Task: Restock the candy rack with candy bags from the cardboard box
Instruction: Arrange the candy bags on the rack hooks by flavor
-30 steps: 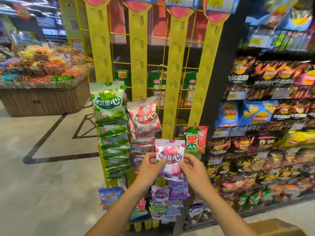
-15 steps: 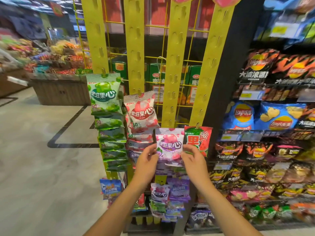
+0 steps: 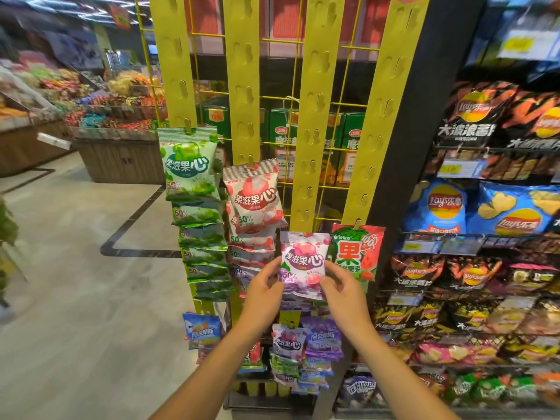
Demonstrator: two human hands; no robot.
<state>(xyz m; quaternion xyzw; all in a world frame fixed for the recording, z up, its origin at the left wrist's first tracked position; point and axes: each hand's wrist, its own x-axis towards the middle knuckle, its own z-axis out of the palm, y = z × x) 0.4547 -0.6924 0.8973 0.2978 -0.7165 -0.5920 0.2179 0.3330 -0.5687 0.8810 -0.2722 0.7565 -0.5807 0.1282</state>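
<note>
A pink and purple candy bag (image 3: pixel 304 262) is held up against the third yellow strip (image 3: pixel 315 116) of the candy rack. My left hand (image 3: pixel 263 294) pinches its left edge and my right hand (image 3: pixel 344 291) pinches its lower right edge. Its top lies at the strip's lower end. Green candy bags (image 3: pixel 191 168) hang in a column on the first strip, red and white bags (image 3: pixel 253 197) on the second, and a watermelon bag (image 3: pixel 357 253) on the fourth. The cardboard box is out of view.
Shelves of chip bags (image 3: pixel 472 207) fill the right side. More small candy bags (image 3: pixel 306 350) hang low on the rack beneath my hands. A wooden produce stand (image 3: pixel 118 159) sits back left, with open floor (image 3: pixel 75 283) to the left.
My hands have lifted the pink bag a little higher against the third strip, and my view has come closer and turned slightly right. The box corner seen earlier has left the view.
</note>
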